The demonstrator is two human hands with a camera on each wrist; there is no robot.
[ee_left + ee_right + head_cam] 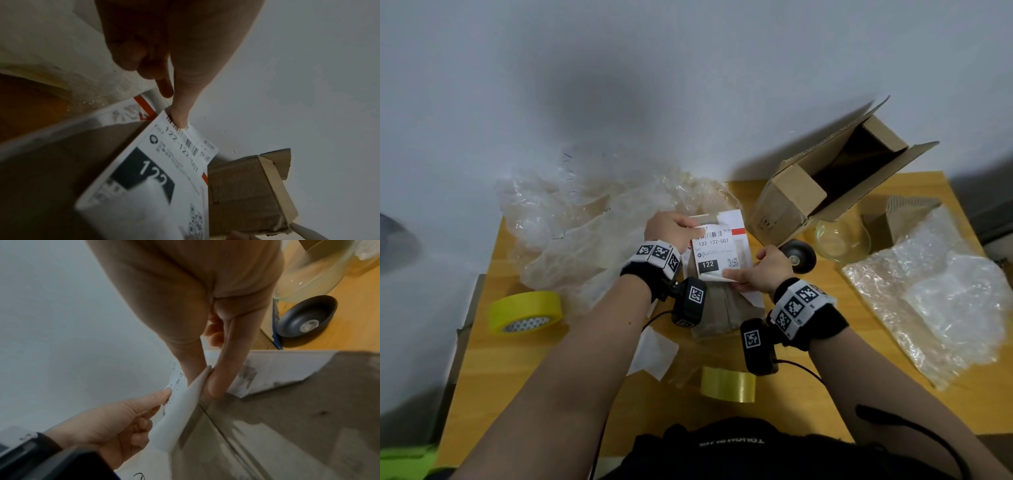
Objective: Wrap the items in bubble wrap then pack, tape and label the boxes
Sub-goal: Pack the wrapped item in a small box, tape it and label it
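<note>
A white label with "122" on it is held over a closed brown box on the counter. The left hand pinches its top corner with bent fingers. The right hand pinches its bottom edge. An open box, a glass bowl, bubble wrap and yellow tape sit around them.
</note>
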